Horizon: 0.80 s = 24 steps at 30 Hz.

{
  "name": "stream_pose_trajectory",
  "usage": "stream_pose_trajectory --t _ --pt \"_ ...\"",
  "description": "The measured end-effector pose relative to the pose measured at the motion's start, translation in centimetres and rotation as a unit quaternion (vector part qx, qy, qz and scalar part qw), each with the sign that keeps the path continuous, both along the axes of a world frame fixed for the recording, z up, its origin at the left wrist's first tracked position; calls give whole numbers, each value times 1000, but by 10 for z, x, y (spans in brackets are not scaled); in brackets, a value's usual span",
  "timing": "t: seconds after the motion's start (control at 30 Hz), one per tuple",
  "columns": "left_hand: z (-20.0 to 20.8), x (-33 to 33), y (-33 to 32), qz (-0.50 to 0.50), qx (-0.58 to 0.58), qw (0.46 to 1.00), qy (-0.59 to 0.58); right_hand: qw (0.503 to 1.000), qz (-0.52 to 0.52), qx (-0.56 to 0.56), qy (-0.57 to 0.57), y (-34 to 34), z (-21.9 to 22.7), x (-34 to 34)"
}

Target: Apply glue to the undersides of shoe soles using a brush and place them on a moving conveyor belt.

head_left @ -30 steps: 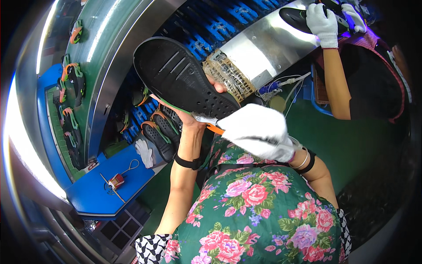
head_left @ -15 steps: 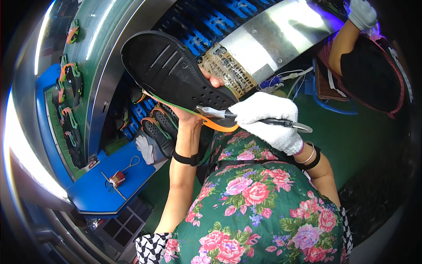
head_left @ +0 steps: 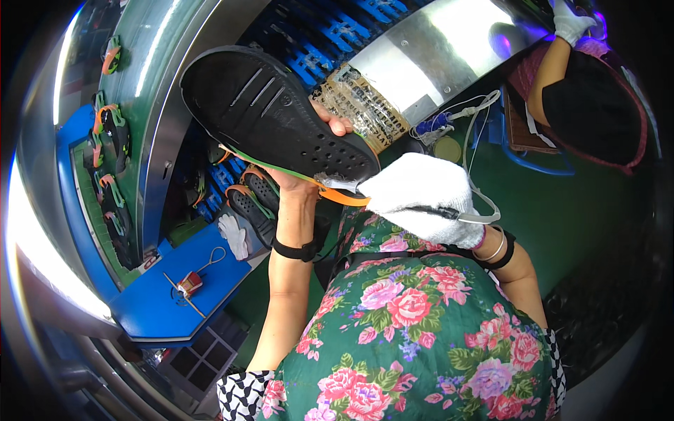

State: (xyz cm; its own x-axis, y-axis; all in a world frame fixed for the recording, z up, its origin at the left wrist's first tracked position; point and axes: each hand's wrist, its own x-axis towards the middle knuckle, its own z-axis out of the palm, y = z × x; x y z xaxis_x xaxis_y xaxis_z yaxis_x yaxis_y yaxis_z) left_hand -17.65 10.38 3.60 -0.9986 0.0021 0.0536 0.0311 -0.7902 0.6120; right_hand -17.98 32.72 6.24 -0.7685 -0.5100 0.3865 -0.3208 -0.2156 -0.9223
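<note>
A black foam shoe (head_left: 260,105) with slots and small holes is held up in front of me, tilted. Green and orange trim runs along its lower edge. My bare left hand (head_left: 295,179) grips it from behind and below, with fingertips curled over the far edge. My right hand (head_left: 425,200), in a white knitted glove, is closed round a slim brush (head_left: 338,183) with a pale tip. That tip lies against the shoe's lower edge, beside the holes. A thin tube (head_left: 484,216) leads from the brush handle past my wrist; the glove hides most of the handle.
A conveyor (head_left: 151,105) with several shoes curves along the left. More shoes (head_left: 247,207) sit on a blue rack below. A blue table (head_left: 158,298) bears a spare glove (head_left: 233,237) and a red tool (head_left: 189,283). A co-worker's gloved hand (head_left: 572,27) shows at upper right.
The shoe has shifted slightly left. My right hand has moved a little down and left, closer to the shoe, so less of the brush handle shows.
</note>
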Motion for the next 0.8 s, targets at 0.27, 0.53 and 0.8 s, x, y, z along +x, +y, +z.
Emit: stream_pose_trajectory --t 0.27,0.53,0.8 --pt "-3 -4 -5 -18 -25 999 38 1000 -1 8 -2 5 0 -2" --pt "-7 -7 -4 26 -28 999 -12 995 -20 -5 -97 5 -8 0" --pt "-6 -13 -4 27 -57 998 9 995 11 -21 -100 8 -8 -5"
